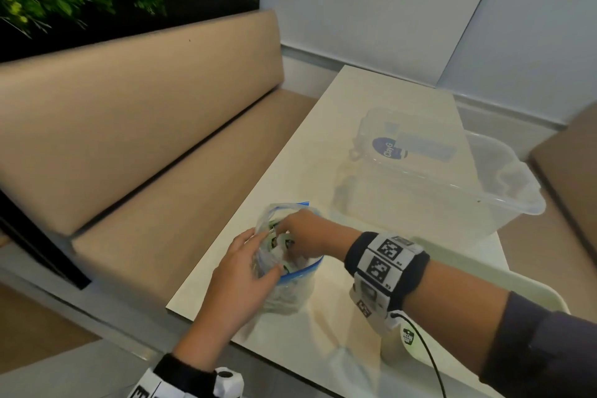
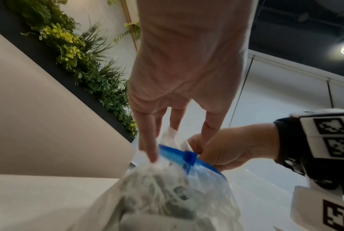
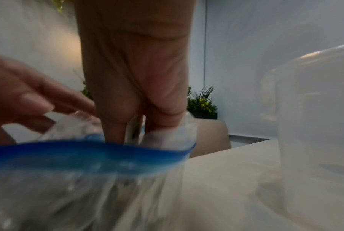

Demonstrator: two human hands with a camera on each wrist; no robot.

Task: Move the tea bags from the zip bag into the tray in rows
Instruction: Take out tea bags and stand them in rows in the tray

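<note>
**Tea bags being reached for inside the opened zip bag**

Nearest the head camera, the left hand (image 1: 239, 271) is laid against the near side of the zip bag (image 1: 287, 284), its fingers nearly straight and pressed on the clear plastic just below the blue zip strip (image 2: 187, 157), so that the mouth is kept open. The bag is stood on the counter (image 1: 355, 126) near its front left corner. The right hand (image 1: 303, 233) is pushed down into the mouth, fingers curled among the tea bags (image 1: 279, 241); in the right wrist view a thin flat packet is seen between two of the fingers, so one tea bag appears to be pinched, though blur prevents certainty. The remaining tea bags are seen as a crumpled mass through the plastic.

The cream tray (image 1: 546, 291) is glimpsed at the right edge, under the right forearm, and no tea bags can be seen in it from here. A clear plastic tub (image 1: 517, 203) and its lid (image 1: 381, 126) are set further back on the counter.

Several risks are judged likely. Several packets or tangled strings could be dragged out together and spilled onto the counter. If the left hand's light press slips, the soft bag could collapse or be lifted with the right hand. The bag stands close to the counter edge, so it could be tipped off.
</note>
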